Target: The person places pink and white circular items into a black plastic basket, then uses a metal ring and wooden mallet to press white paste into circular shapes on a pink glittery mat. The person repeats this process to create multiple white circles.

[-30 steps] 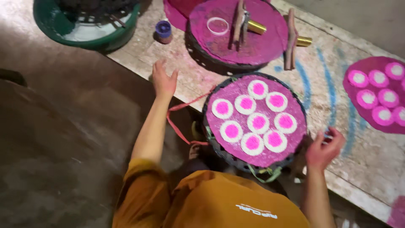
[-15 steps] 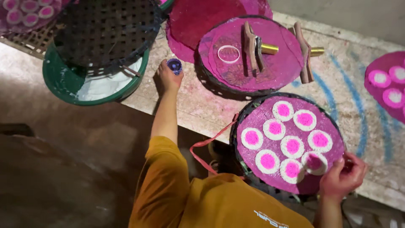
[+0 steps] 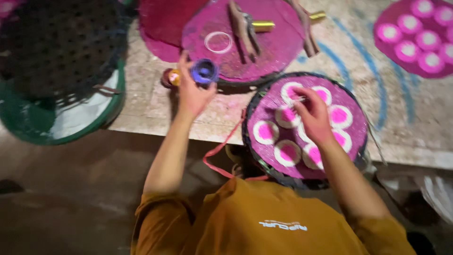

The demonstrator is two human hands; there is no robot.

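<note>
Purple cup (image 3: 204, 72) in left hand (image 3: 192, 94)

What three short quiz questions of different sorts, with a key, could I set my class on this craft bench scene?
1. True or false: the left hand holds a small purple pot.
2. Which surface is the right hand over? A. the green tub B. the round tray of white and pink discs C. the bare bench
3. Fill in: a thin clear ___ lies on the pink board behind.

Key: 1 true; 2 B; 3 ring.
</note>
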